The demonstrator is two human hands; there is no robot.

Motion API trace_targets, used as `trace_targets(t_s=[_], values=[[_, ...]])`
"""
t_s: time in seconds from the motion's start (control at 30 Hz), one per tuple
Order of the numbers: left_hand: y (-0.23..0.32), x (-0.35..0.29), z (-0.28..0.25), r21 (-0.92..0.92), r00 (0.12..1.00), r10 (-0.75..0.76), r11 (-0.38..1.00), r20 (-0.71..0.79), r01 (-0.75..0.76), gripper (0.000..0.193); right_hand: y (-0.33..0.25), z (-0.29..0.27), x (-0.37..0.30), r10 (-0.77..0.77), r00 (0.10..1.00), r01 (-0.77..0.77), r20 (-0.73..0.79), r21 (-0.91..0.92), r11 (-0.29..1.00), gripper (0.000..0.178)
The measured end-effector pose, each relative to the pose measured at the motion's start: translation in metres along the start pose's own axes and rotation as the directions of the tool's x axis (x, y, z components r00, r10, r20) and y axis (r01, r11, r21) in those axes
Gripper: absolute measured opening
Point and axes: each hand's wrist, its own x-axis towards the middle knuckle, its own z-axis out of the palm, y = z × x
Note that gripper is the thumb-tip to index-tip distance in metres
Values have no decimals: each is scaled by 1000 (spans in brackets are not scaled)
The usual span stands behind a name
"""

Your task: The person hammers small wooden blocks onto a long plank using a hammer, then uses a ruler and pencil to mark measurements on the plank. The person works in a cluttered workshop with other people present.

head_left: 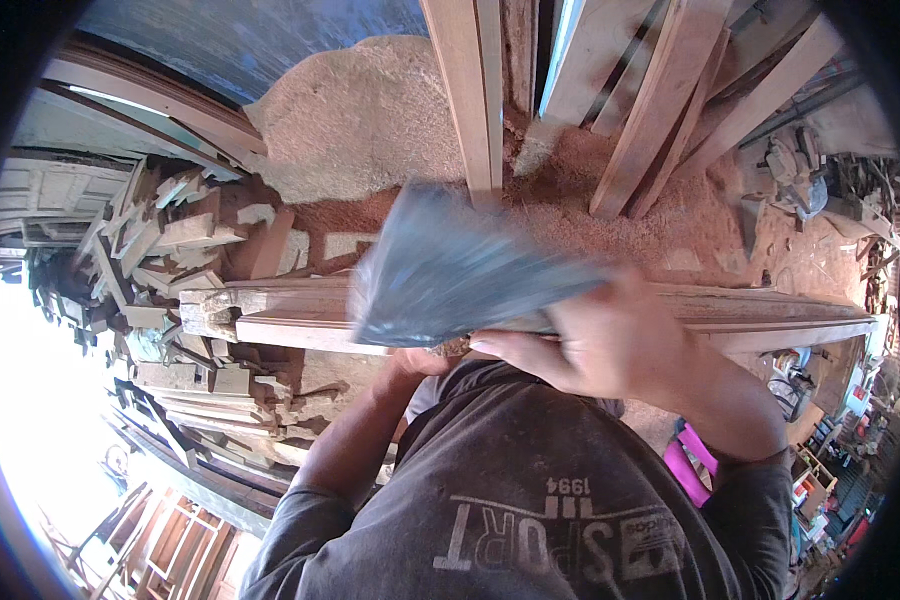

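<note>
Sheet (455, 275), dark, mid-frame, clamped in your right grip (620, 340) (left grip (420, 361): cannot tell), apparently being handled; next calls for steadiness.

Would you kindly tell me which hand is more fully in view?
The right hand, holding the blurred grey thing by its narrow end; the left hand is mostly hidden behind it.

The sheet (450, 270) in the right hand (625, 340) is over the beams (310, 331) before the person (560, 460); beyond them, the sawdust heap (360, 120) lies left of the planks (660, 110), with offcuts (160, 235) left of everything.
</note>
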Motion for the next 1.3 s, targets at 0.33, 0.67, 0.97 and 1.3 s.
trace_targets(t_s=[0.33,0.67,0.97,1.3], values=[[14,21,-17,-118,920,-357,933,-160,341,28,20,-2,-1,166,985,-154,-56,173,973,51],[44,33,-10,-114,987,-76,992,-141,60,31,-17,-46,3,-49,993,63,-104,141,988,40],[39,19,3,-72,993,-112,991,-35,109,40,2,-7,9,250,915,-186,318,-219,958,55],[25,7,12,-231,976,-206,948,73,217,48,-2,-8,-2,-15,999,16,45,-25,1000,44]])
